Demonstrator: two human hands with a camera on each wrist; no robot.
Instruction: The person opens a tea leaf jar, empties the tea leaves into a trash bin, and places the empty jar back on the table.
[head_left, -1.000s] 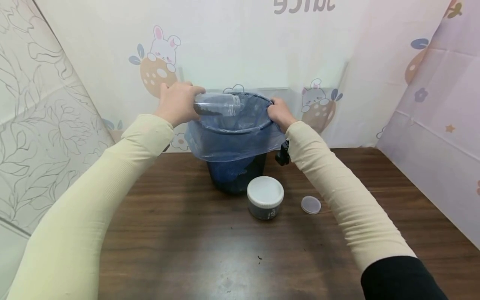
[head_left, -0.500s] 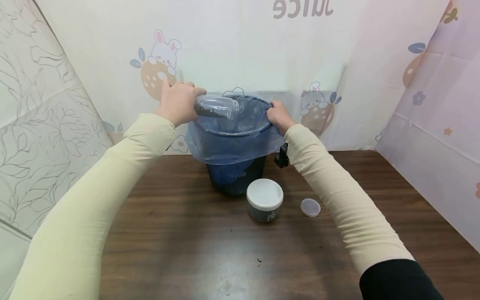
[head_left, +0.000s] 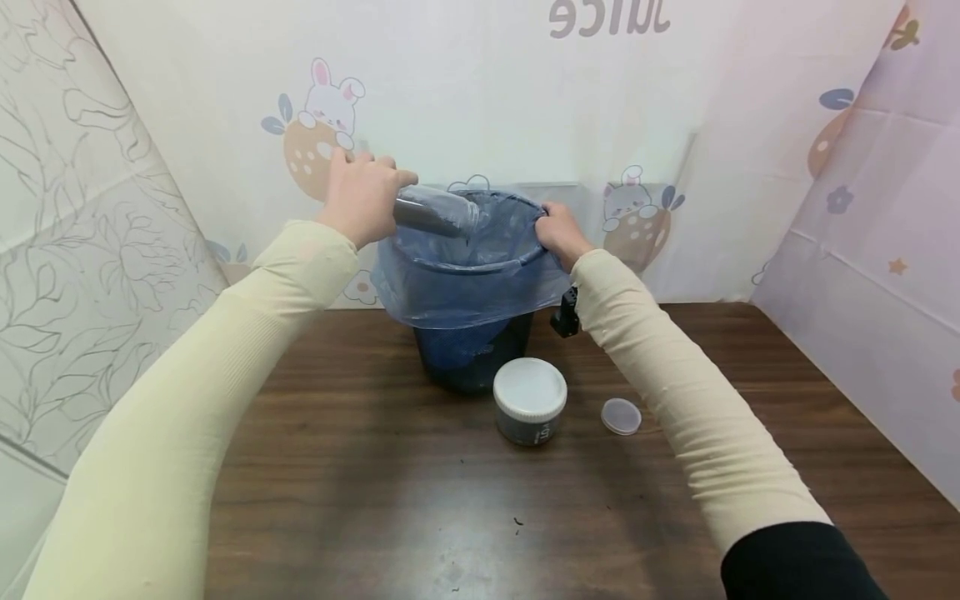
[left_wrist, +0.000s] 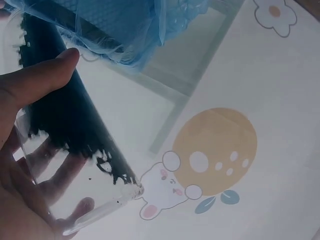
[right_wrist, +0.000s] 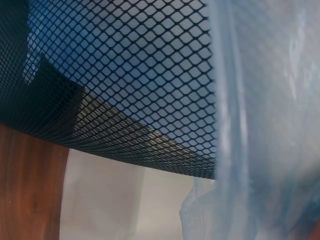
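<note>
My left hand [head_left: 362, 198] grips a clear jar [head_left: 442, 200], which lies tilted with its uncapped mouth over the bin. Dark loose shreds [left_wrist: 65, 95] fill part of the jar along its lower side, and a few hang at its mouth. Fingers wrap round the jar, with the thumb [left_wrist: 55, 75] across it, in the left wrist view. A black mesh wastebasket [right_wrist: 135, 65] stands upright, lined with a translucent blue bag [head_left: 468, 296] folded over its rim. My right hand [head_left: 561, 232] holds that rim and bag on the right side; the right wrist view hides the fingers.
In front of the wastebasket stands a dark tub with a white lid [head_left: 529, 390]. A small translucent lid [head_left: 621, 416] lies to its right on the wooden table [head_left: 337, 500]. A few dark specks [head_left: 518, 522] dot the tabletop. Printed curtains hang behind and at the sides.
The jar has tipped further mouth-down, and its dark shreds have slid toward the mouth, with some at the opening. My right hand keeps its hold on the rim.
</note>
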